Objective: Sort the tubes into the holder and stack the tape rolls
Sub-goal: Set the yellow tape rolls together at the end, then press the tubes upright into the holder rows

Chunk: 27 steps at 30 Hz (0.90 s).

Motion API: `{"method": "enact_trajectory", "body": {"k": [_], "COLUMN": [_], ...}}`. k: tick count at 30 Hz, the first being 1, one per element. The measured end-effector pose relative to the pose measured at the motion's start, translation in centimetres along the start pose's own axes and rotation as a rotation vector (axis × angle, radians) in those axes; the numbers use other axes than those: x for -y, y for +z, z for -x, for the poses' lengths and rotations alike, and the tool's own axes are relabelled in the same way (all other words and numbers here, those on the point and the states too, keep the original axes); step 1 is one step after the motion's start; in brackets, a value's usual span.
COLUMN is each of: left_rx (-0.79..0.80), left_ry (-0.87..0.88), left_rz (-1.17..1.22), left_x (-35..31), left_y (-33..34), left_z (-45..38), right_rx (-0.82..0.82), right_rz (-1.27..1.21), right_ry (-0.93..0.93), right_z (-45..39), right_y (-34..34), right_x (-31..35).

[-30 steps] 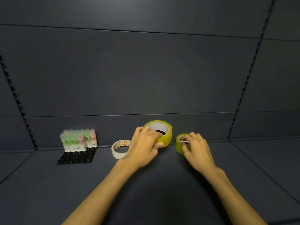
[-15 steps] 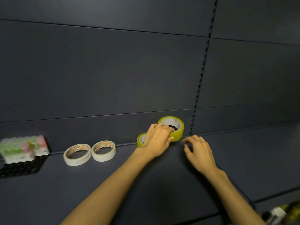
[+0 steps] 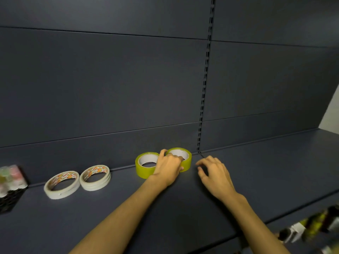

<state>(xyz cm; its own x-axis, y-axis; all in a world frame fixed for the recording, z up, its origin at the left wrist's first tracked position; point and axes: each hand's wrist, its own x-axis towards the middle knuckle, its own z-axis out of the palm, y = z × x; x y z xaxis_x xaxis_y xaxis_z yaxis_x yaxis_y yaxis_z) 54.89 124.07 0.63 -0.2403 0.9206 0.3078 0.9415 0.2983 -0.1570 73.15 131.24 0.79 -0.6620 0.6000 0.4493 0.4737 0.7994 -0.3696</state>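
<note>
Two yellow-green tape rolls lie flat side by side at the back of the dark shelf (image 3: 183, 208): the left roll (image 3: 145, 168) and the right roll (image 3: 186, 158). My left hand (image 3: 169, 167) grips the right roll, fingers curled over its rim into the core. My right hand (image 3: 213, 173) hovers just right of it, fingers loosely spread, holding nothing. Two white rolls (image 3: 61, 185) (image 3: 95, 177) with orange-printed cores lie further left. The black holder (image 3: 9, 198) with pastel-capped tubes (image 3: 10, 176) stands at the far left edge, partly cut off.
A slotted upright (image 3: 204, 92) runs down the back wall behind the yellow rolls. A lower shelf at the bottom right holds blurred bottles (image 3: 311, 226). A pale wall (image 3: 332, 114) shows at the right edge.
The view swung right, so the holder slid to the left edge. My left hand set its yellow roll down flat to the right of the other yellow roll. My right hand let go of the small one.
</note>
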Motion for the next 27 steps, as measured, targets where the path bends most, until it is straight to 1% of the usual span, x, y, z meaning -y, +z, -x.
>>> {"method": "enact_trajectory", "body": {"k": [2,4,7,10,14,19,27], "left_rx": [0.002,-0.012,-0.091,-0.173,-0.184,-0.170,-0.255], "left_ry": [0.009,0.017,-0.010,-0.054,-0.148,-0.264,-0.482], "left_rz": [0.008,0.067,0.185,0.209,0.223,0.181,0.160], "left_x": [0.1,0.5,1.8,4.1,8.1,12.7,21.0], "left_y": [0.2,-0.1,-1.8,-3.7,-5.3,-7.4,-11.4], "left_z": [0.1,0.4,1.9,4.8,10.2,17.3,30.4], "right_rx": [0.009,0.010,-0.001,-0.002,0.009,0.029,0.111], "right_rz": [-0.007,-0.012,-0.037,-0.074,-0.133,-0.217,-0.299], "right_ry": [-0.019,-0.040,-0.065,-0.111,-0.210,-0.320,-0.534], "right_z": [-0.1,-0.3,-0.5,-0.8,-1.4,-2.0,0.2], "right_y": [0.3,0.6,1.1,2.0,3.5,6.5,10.3], "right_x": [0.8,1.6,2.9,4.8,8.5,15.8,31.0]}}
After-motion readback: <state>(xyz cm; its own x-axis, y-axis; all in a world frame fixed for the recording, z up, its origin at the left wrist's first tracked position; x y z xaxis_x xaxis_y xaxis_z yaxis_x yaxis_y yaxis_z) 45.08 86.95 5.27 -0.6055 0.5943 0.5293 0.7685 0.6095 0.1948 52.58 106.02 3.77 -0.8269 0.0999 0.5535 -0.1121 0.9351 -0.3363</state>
